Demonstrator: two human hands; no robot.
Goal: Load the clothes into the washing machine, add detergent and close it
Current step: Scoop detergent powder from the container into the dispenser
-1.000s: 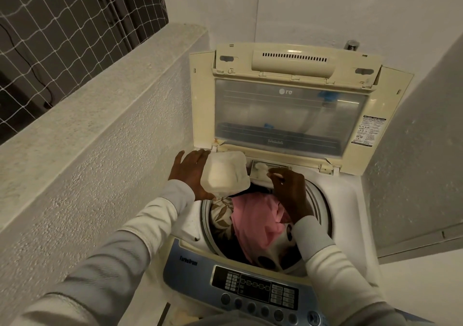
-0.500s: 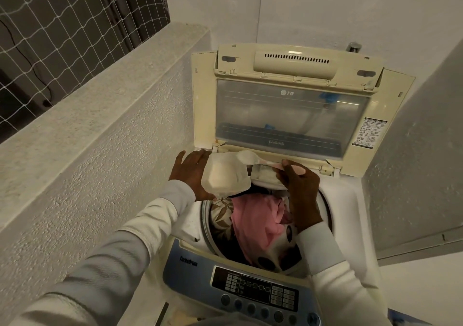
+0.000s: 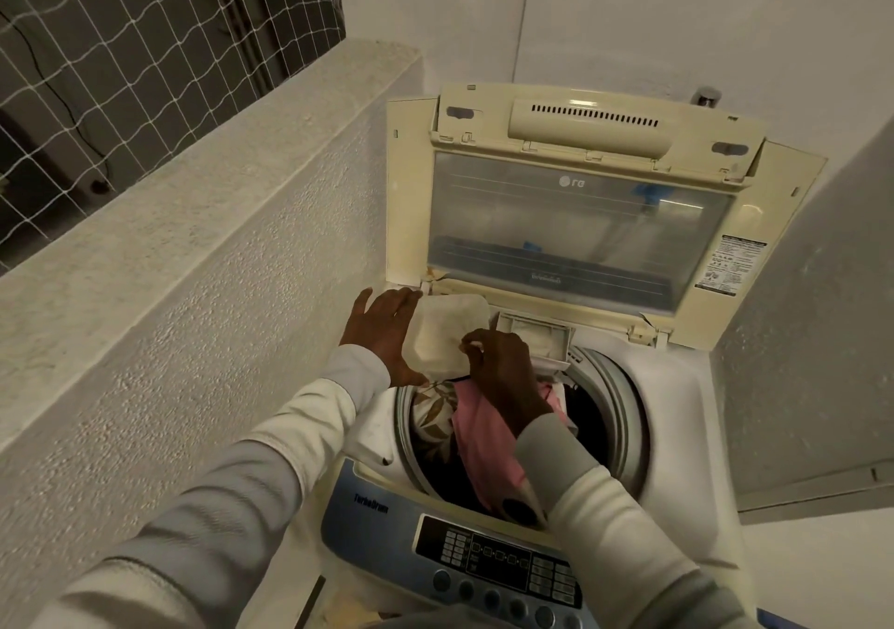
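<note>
This is a small washing corner. A bumpy gray wall [image 3: 193, 290] runs along the left, with a white net [image 3: 121, 48] above it. The wall behind is smooth and white.

The washing machine [image 3: 677, 411] opens at the top. Its lid [image 3: 580, 222] stands up at the back. The lid is old yellowish plastic with a see-through window. The round tub inside already holds clothes [image 3: 484, 440]. On top lies a soft pink one, with a leafy brown and white one beside it on the left.

The left hand [image 3: 382, 328] holds a soap box [image 3: 445, 328] at the back left corner of the opening. The fingers lie along its far side and the thumb wraps the near side. The box is white plastic, boxy with round corners, and it is tipped so its open top faces right.

The right hand [image 3: 503, 362] is at the mouth of the box with its fingers bent. Something small and pale shows at the fingertips. I cannot tell if it is a scoop or if the fingers pinch it.

The soap tray [image 3: 532, 333] is open at the back edge of the tub. It sits just to the right of the right hand. Its long side runs left to right along the back. The right hand is much nearer to it than the left, so I think the soap only needs a short trip to the right. Powder could spill on the clothes on the way.
</note>
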